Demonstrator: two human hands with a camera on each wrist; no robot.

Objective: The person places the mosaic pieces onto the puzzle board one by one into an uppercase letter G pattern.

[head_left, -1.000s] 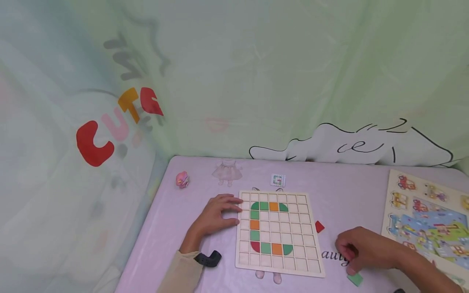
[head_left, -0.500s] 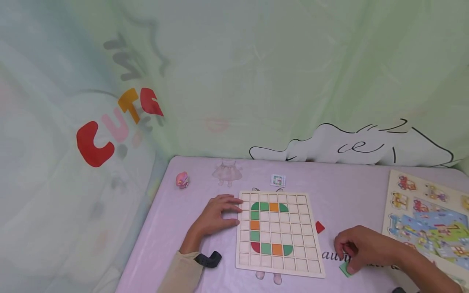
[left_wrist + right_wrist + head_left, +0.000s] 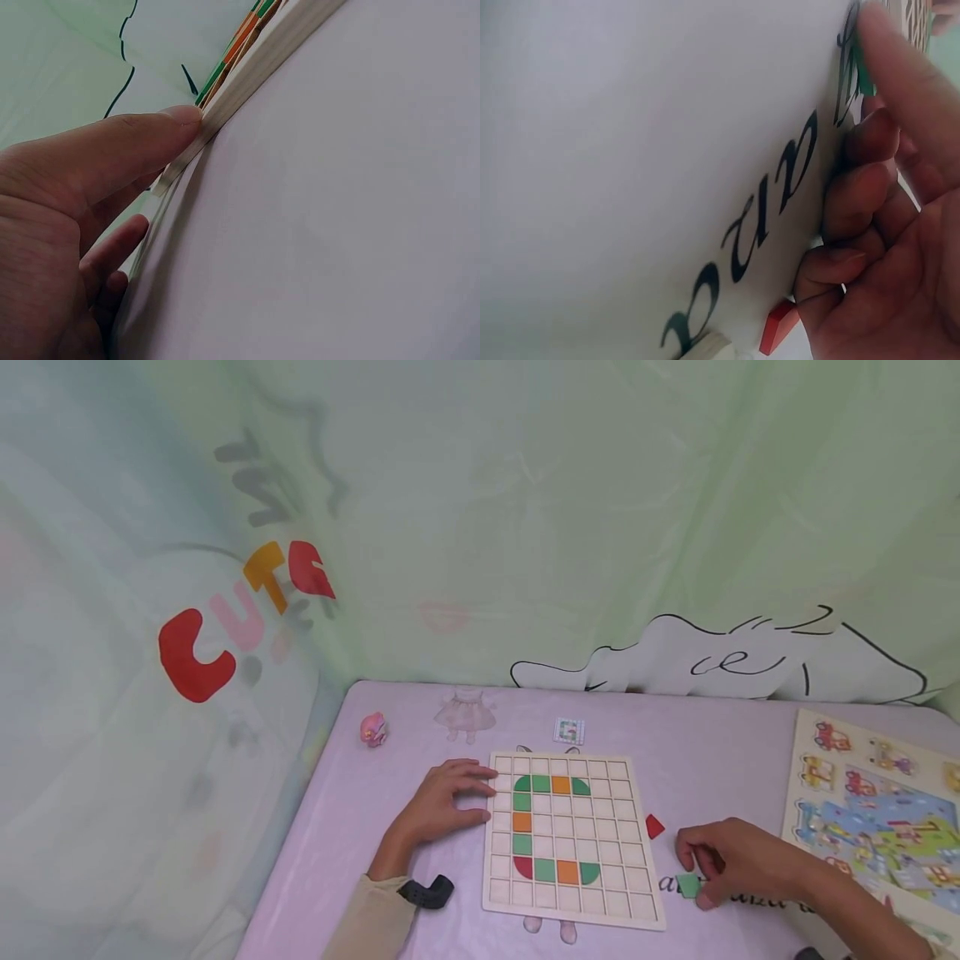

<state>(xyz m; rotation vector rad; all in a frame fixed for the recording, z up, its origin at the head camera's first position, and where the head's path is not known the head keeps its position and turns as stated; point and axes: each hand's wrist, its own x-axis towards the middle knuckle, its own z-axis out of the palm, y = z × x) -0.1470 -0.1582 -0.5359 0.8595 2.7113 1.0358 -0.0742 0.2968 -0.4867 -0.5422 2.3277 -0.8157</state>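
Observation:
A wooden grid board (image 3: 618,906) lies on the table, with green, orange and red tiles set in a C-shaped line. My left hand (image 3: 442,802) rests at its left edge, thumb and fingertips touching the side; the left wrist view shows the thumb (image 3: 161,131) against the wooden edge. To the right of the board, my right hand (image 3: 742,864) pinches a green square tile (image 3: 687,885) between thumb and index finger, low over the tabletop lettering. The right wrist view shows the other fingers curled in, with the thumb partly hiding the green tile (image 3: 865,75).
A red tile (image 3: 655,826) lies just off the board's right side. Behind the board is a small pattern card (image 3: 569,730). A pink figurine (image 3: 372,729) stands at the back left, and a picture puzzle board (image 3: 806,727) takes up the right side.
My right hand has drawn the green square tile leftward and away from me, closer to the grid board. My left hand and the board have stayed in place.

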